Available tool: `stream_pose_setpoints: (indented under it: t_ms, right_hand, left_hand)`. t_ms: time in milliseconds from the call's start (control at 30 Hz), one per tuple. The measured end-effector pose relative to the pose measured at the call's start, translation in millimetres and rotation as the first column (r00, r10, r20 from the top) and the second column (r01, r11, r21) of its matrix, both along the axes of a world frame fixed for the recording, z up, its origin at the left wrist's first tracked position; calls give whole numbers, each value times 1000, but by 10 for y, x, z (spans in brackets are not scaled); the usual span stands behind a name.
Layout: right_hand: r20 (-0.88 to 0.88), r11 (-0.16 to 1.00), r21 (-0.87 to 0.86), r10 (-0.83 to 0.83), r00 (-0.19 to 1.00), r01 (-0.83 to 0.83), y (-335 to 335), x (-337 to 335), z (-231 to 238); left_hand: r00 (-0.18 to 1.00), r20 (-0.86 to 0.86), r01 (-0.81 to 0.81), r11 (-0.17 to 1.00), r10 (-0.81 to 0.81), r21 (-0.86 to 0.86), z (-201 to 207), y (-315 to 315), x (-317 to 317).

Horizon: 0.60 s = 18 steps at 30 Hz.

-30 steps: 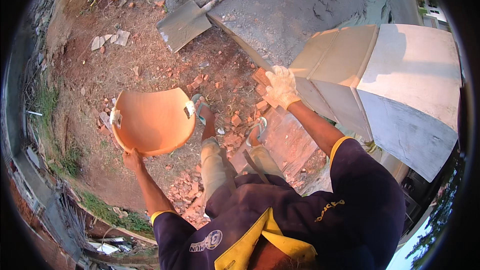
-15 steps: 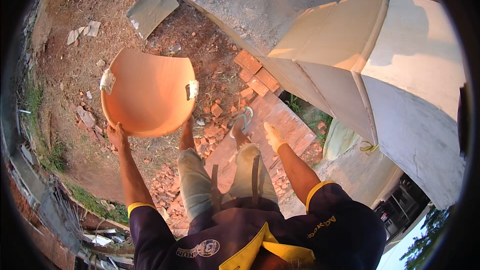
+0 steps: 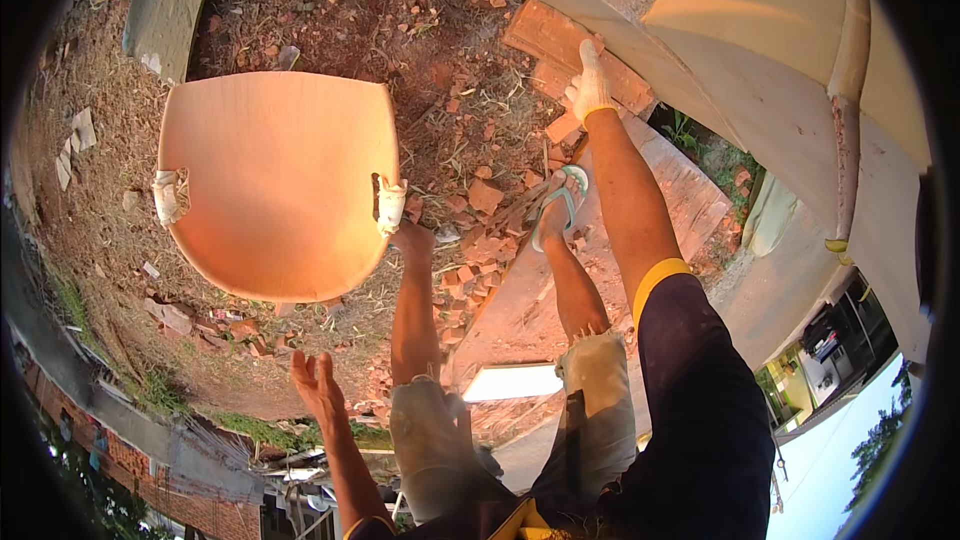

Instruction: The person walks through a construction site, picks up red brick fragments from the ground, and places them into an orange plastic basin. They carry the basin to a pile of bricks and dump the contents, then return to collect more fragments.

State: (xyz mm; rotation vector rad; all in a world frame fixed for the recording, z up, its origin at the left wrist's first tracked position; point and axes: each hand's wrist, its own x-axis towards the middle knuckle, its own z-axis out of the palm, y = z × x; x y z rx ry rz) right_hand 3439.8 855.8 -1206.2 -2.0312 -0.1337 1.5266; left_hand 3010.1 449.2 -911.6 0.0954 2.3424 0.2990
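The basin (image 3: 275, 195) is smooth, matt and plastic-looking, its handle wrapping (image 3: 391, 210) creased and cloth-like. The bricks (image 3: 545, 30) are dusty, matt fired clay; the glove (image 3: 593, 90), knitted cloth; the shovel blade (image 3: 175, 5), dull metal; the shorts (image 3: 600, 385), frayed cloth.

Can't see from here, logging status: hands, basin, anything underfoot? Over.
Left hand open, empty, apart from two-handled orange basin. Gloved right hand at brick stack, contact unclear. Brick fragments scattered right of basin.

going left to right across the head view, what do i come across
Pale flat fragments, orange basin, broken brick chunk, gloved right hand, dark green tree.
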Motion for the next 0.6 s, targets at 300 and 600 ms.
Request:
stream_pose_setpoints:
  t_ms: [300,600]
  right_hand:
    - [21,994,-109,14,1000,-12,-606,-354,190]
    - [479,647,-151,710,517,-748,-67,-372,17]
  left_hand:
    - [703,-61,690,700,-709,-184,719,-24,997]
    - [766,0,623,743,-642,-243,655,79,951]
